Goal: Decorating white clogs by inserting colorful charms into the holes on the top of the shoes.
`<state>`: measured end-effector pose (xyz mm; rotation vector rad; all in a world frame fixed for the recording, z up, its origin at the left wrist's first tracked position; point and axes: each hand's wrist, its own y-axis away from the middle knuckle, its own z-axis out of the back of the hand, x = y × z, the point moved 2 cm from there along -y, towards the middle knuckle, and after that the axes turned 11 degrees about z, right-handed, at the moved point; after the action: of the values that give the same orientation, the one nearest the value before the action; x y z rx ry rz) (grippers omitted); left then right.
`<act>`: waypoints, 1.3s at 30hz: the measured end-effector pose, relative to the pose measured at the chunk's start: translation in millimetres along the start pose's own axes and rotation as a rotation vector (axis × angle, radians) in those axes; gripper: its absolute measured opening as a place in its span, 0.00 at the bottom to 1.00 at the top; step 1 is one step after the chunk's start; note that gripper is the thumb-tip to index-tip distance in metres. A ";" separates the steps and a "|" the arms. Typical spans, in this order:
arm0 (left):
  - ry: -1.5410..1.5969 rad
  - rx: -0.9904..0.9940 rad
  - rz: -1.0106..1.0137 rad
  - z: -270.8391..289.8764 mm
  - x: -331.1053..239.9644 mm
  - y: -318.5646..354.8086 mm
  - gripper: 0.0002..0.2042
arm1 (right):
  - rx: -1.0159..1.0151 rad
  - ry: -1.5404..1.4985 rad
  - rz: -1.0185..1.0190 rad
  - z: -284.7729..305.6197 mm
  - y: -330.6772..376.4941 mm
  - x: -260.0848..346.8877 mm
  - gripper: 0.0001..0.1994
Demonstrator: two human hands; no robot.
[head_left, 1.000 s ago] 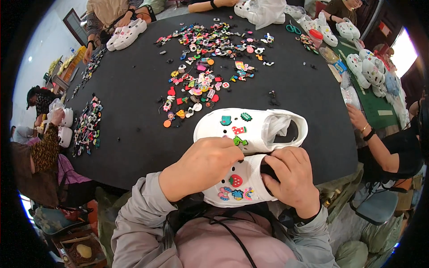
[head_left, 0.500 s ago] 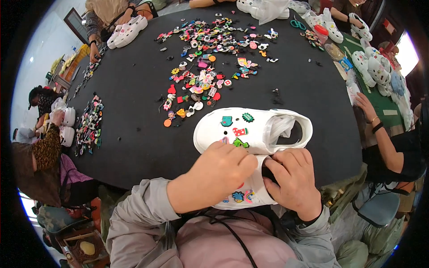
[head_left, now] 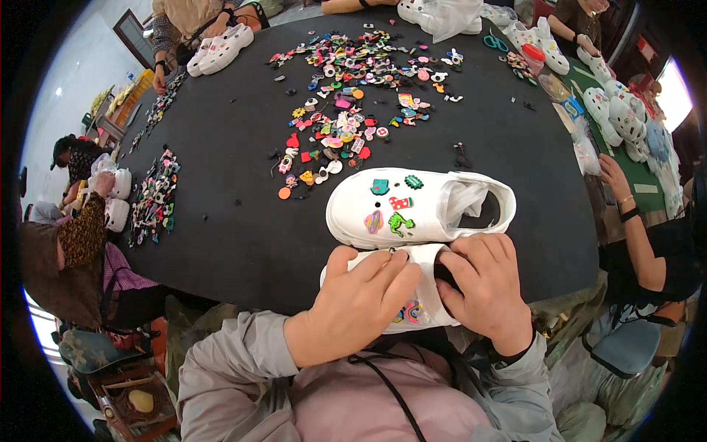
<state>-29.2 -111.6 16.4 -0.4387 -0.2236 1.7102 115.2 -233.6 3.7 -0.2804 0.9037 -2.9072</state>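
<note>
Two white clogs lie side by side near the table's front edge. The far clog (head_left: 427,188) carries several charms: a red stocking (head_left: 401,202), a green dinosaur (head_left: 399,223), a pink-and-yellow planet (head_left: 373,222) and green pieces. Its opening holds crumpled clear plastic. Nearer me, the other clog (head_left: 428,283) has a rainbow charm (head_left: 413,312) on its upper, with the toe mostly under my left hand. My left hand (head_left: 361,298) is closed, its fingertips at a small dark-and-white charm (head_left: 395,252) on this clog. My right hand (head_left: 486,283) grips the clog's opening edge, fingers reaching inside.
Loose colourful charms (head_left: 342,129) cover the middle of the black table (head_left: 243,162); another pile (head_left: 156,195) lies left. Teal scissors (head_left: 495,41) rest at the far right. Co-workers sit around, one person's hand (head_left: 613,177) at right. More white clogs (head_left: 626,114) stand on a green mat.
My left hand has shifted slightly and lowered, uncovering the far clog's planet charm. The small charm now shows at its fingertips. My right hand keeps its hold on the near clog.
</note>
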 end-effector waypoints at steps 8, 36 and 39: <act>-0.048 0.067 0.016 -9.6 -7.3 8.1 0.20 | 0.015 -0.006 -0.024 -2.9 -1.4 -2.5 0.18; 0.078 0.044 0.595 -35.9 201.9 3.4 0.16 | 0.016 0.492 -0.315 124.0 46.3 -119.7 0.15; 0.153 0.041 0.623 -41.5 205.2 -0.6 0.14 | 0.025 0.875 -0.517 151.6 90.0 -181.3 0.13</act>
<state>-39.2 85.1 -54.4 -0.6513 0.0723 2.2698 325.3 -367.2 48.0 0.9833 0.9688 -3.5357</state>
